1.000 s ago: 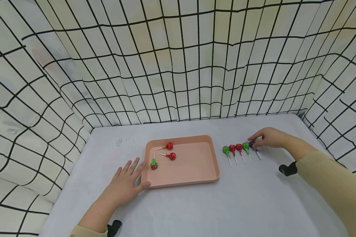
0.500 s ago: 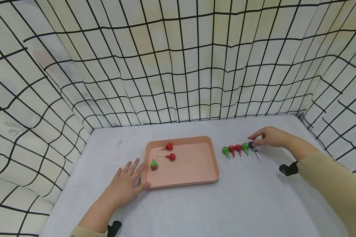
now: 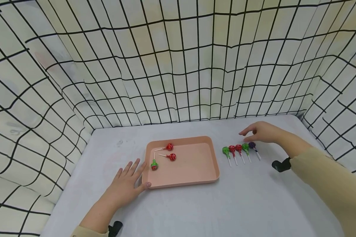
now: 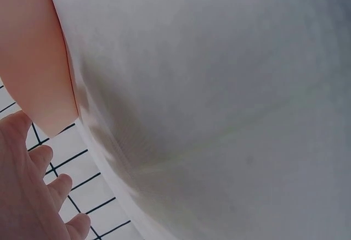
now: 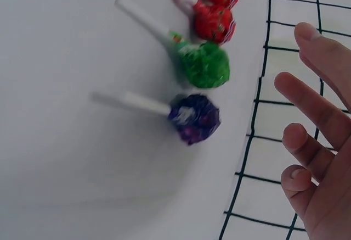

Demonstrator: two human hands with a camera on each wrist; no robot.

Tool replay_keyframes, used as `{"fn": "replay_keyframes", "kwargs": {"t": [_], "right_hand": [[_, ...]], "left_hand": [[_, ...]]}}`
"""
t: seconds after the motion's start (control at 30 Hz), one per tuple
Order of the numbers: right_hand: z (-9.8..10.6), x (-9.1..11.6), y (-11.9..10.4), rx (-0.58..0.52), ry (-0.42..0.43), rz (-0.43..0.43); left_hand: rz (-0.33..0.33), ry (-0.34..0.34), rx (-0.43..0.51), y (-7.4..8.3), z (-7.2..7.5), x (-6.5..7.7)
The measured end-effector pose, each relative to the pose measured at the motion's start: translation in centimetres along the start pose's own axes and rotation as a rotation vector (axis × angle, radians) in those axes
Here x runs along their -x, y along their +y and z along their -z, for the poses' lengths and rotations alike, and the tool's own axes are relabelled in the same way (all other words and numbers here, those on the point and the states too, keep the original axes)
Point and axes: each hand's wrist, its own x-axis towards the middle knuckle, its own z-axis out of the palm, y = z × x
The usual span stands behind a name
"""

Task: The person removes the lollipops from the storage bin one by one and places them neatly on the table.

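My left hand (image 3: 125, 184) lies with fingers spread at the left edge of the pink tray (image 3: 192, 164), thumb and fingertips right at its rim. Two red lollipops (image 3: 171, 157) and a green-and-red lollipop (image 3: 154, 165) lie inside the tray. To its right is a row of lollipops: a green one (image 3: 226, 150), two red ones (image 3: 238, 148), another green one (image 5: 206, 64) and a purple one (image 5: 195, 118). My right hand (image 3: 262, 132) hovers just behind the row's right end, holding nothing, its fingers loosely bent and apart from the lollipops in the right wrist view.
A white cloth covers the table (image 3: 190, 210). White walls with a black grid (image 3: 184, 65) enclose it at the back and both sides. A black wrist device (image 3: 281, 165) juts from the right sleeve (image 3: 320, 181).
My right hand has left the purple lollipop and moved up and slightly left, behind the row. The purple lollipop now lies in full view beside the green one. The left hand stays put.
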Motion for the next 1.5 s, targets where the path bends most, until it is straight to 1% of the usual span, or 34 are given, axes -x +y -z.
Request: {"fn": "replay_keyframes", "kwargs": {"t": [0.3,0.53,0.7,0.97,1.2,1.33,1.5], "right_hand": [[-0.1,-1.3,-2.5,0.0,-0.016,0.074],[-0.7,-2.4,-4.2,0.005,-0.019,0.097],[-1.2,-3.4,-5.7,-0.003,-0.03,0.129],[-2.0,-5.1,-9.4,-0.008,-0.028,0.192],[-2.8,-6.8,-12.6,-0.02,-0.023,0.217],[-3.4,-7.7,-14.3,-0.008,-0.039,0.242],[-4.3,-8.7,-16.2,0.026,-0.059,0.301]], "left_hand": [[0.01,-0.004,0.006,0.0,-0.1,-0.1],[0.01,-0.003,0.01,0.0,-0.1,0.0],[0.01,0.0,0.008,-0.1,-0.1,0.0],[0.016,-0.002,0.012,-0.1,-0.2,0.0],[0.016,-0.011,0.002,-0.1,0.0,-0.2],[0.015,-0.016,0.007,0.0,0.1,-0.1],[0.011,-0.013,0.01,0.1,0.2,-0.1]]}}
